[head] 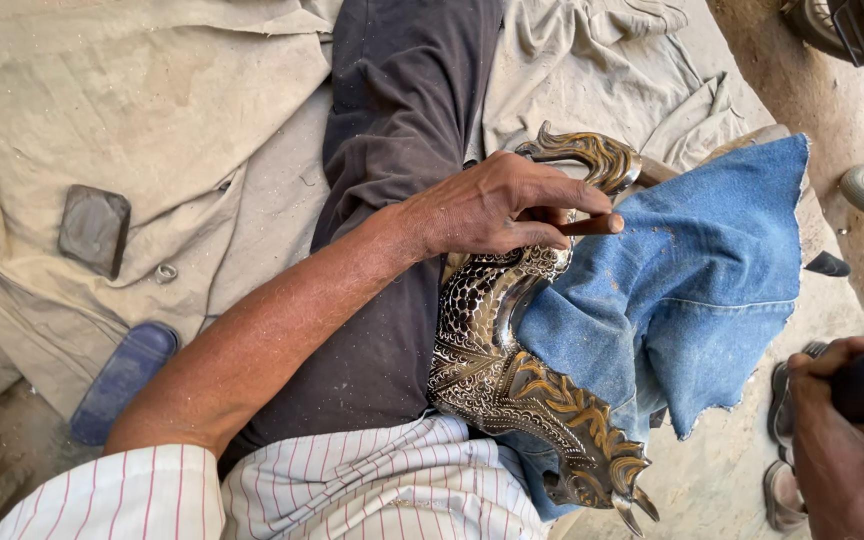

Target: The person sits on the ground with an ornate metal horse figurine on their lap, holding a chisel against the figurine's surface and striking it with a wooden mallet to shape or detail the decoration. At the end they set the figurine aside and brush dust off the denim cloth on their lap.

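Workpiece: an ornate engraved metal figure point(497, 350), dark with gold relief, is lying across the person's lap, partly wrapped in a blue denim cloth point(692, 290).
Left hand point(497, 210): fingers are pinching a thin rod-like tool point(592, 225) against the figure's upper part; grip is closed on the tool.
Right hand point(847, 440): is showing at the frame's lower right edge, gripping something dark; how firmly, cannot tell.
Handling judgement: probably heavy, rigid, slick where polished; pointed ends point(632, 505) are looking sharp.
Hold point: the broad body, through the cloth.
Nearby: a dark flat stone point(94, 230) is resting on the sheet point(152, 100).
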The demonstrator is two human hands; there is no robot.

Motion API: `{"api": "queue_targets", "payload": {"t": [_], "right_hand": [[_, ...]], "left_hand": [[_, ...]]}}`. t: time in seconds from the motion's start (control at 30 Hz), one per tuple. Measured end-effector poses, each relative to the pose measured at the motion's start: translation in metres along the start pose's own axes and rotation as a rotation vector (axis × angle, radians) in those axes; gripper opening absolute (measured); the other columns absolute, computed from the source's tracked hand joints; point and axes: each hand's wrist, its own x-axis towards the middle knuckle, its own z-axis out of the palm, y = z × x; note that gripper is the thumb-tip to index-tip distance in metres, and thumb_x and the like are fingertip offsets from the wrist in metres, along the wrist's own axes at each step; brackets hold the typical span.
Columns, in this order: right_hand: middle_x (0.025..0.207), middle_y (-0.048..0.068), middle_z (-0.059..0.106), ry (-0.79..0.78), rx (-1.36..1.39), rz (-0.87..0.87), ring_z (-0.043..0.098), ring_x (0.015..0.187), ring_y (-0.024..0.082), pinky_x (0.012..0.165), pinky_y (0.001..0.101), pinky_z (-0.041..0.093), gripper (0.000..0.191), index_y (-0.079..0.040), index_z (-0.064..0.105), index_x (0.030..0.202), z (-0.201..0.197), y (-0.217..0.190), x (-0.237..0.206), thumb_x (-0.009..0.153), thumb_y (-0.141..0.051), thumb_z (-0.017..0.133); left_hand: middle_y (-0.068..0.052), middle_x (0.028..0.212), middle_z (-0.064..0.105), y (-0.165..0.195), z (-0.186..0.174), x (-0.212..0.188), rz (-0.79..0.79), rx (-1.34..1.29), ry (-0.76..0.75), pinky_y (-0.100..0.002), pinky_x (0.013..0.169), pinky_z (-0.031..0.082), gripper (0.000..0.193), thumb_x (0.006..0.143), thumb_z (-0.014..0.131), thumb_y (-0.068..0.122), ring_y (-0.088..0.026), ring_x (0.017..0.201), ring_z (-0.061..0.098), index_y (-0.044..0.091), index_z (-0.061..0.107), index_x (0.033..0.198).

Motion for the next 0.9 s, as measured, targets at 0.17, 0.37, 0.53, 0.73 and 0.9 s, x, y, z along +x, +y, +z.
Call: {"api": "queue_targets", "payload": {"t": [0.17,0.37,0.53,0.73,0.9], "right_hand": [[0.087,0.019,0.063,-0.08,-0.437,-0.046,0.066,0.07,0.026,0.07,0.0379,0.056,0.038,0.006,0.062,0.117,-0.002,0.001,0.001,0.083,0.011,0.079],[0.105,0.009,0.062,0.069,0.267,0.019,0.069,0.102,0.014,0.102,0.0277,0.059,0.013,0.003,0.055,0.117,0.006,-0.001,-0.008,0.111,0.007,0.067],[0.092,0.012,0.068,-0.018,-0.572,-0.179,0.071,0.086,0.022,0.084,0.0358,0.06,0.036,0.003,0.063,0.112,0.007,-0.014,-0.005,0.081,0.008,0.08],[0.094,-0.002,0.062,0.179,0.216,0.244,0.066,0.083,0.008,0.077,0.024,0.057,0.019,-0.011,0.058,0.11,0.012,-0.022,-0.007,0.097,-0.011,0.073],[0.086,0.016,0.068,-0.061,-0.557,-0.082,0.07,0.075,0.029,0.072,0.0415,0.059,0.036,0.002,0.066,0.107,0.008,-0.008,-0.002,0.076,0.008,0.084]], "left_hand": [[-0.002,0.115,0.077,0.001,-0.001,0.001,0.049,0.026,0.009,-0.03,0.089,0.066,0.051,0.089,0.084,0.014,-0.015,0.102,0.078,0.016,0.064,0.135],[-0.002,0.113,0.077,0.001,-0.001,0.001,0.038,0.043,0.006,-0.03,0.086,0.066,0.05,0.089,0.084,0.015,-0.014,0.098,0.078,0.015,0.064,0.134],[0.0,0.113,0.077,0.001,0.0,0.0,0.026,0.068,-0.015,-0.029,0.085,0.065,0.048,0.09,0.084,0.016,-0.013,0.095,0.078,0.018,0.065,0.135],[0.001,0.115,0.077,0.004,0.0,0.002,0.026,0.044,-0.016,-0.029,0.084,0.065,0.05,0.09,0.083,0.016,-0.013,0.094,0.078,0.018,0.064,0.137],[0.004,0.118,0.077,0.007,0.0,0.001,0.05,-0.034,0.006,-0.026,0.09,0.068,0.038,0.097,0.08,0.014,-0.011,0.101,0.079,0.022,0.067,0.132]]}}
